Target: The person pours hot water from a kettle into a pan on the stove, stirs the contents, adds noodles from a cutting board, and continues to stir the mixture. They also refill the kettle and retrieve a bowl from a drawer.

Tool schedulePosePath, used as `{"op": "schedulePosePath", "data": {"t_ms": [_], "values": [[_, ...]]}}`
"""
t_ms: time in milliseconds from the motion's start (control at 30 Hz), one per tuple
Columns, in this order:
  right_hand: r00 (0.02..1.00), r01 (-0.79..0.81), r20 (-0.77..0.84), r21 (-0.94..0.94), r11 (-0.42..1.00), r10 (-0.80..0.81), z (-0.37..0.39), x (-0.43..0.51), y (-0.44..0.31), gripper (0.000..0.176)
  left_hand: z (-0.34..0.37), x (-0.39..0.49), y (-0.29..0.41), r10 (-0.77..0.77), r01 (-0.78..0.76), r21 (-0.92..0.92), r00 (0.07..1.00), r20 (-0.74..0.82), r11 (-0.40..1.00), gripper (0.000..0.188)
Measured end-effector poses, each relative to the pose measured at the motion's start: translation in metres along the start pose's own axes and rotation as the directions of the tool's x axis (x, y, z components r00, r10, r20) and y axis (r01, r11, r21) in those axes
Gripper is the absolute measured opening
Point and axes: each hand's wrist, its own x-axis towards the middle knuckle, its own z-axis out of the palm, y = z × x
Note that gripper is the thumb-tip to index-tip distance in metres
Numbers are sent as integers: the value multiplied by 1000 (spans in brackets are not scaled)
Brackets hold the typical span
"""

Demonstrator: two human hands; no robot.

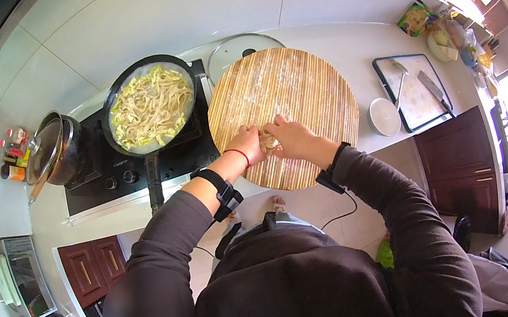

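Note:
My left hand (247, 142) and my right hand (295, 137) meet over the near part of a round striped wooden board (292, 86) dusted with flour. Between them is a small bunch of pale dough strips (270, 143), with the fingers of both hands closed around it and partly hiding it. To the left, a black frying pan (112, 137) sits on the stove. Flat noodles (151, 102) and chopped pale-green vegetable pieces (169, 136) lie in whitish liquid inside it.
A glass lid (226, 52) lies partly behind the board. To the right are a white bowl (384, 117) and a dark-rimmed cutting board (414, 104) bearing a cleaver (432, 86) and a long-handled utensil (401, 85). A lidded wok (67, 159) stands left; the pan handle (154, 180) projects toward me.

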Motion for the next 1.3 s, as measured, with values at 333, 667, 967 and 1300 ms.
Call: {"op": "schedulePosePath", "data": {"t_ms": [333,667,967,1300], "values": [[989,-3,-112,634,773,96,-23,32,-14,28,-37,-19,-8,79,-182,-386,960,-268,904,34],[915,361,-378,616,700,-138,-102,139,-129,28,-178,-91,-115,-110,-152,-716,946,-306,681,15],[970,202,-218,469,860,-109,-64,195,-195,37,-166,-89,-241,-334,17,-733,897,-289,680,13],[950,70,-307,396,916,60,-62,163,-202,33,-159,-106,-247,-133,-98,-435,872,-471,895,24]]}}
